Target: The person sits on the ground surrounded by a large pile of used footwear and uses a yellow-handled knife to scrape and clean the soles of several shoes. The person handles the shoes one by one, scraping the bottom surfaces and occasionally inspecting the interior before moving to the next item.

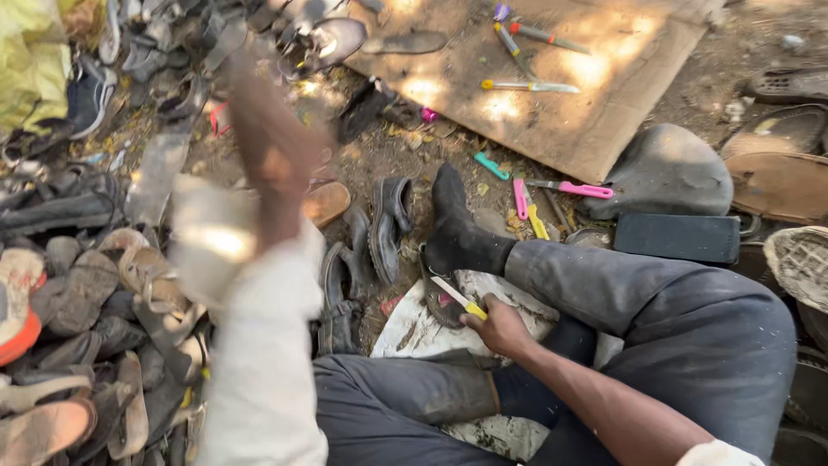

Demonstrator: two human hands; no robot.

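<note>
Yellow plastic marks the handle of the small knife (460,299) that the right hand (498,326) grips, fingers closed around it, blade pointing up-left over a worn dark shoe sole (442,304). That sole lies on a dirty white sheet (414,332), just below the person's black sock (457,233). The left hand (274,148) is raised and blurred, well up-left of the sole; its grip cannot be told. Left of the sole stand black leather shoes (390,226); beyond them lies a heap of old sandals (95,293).
</note>
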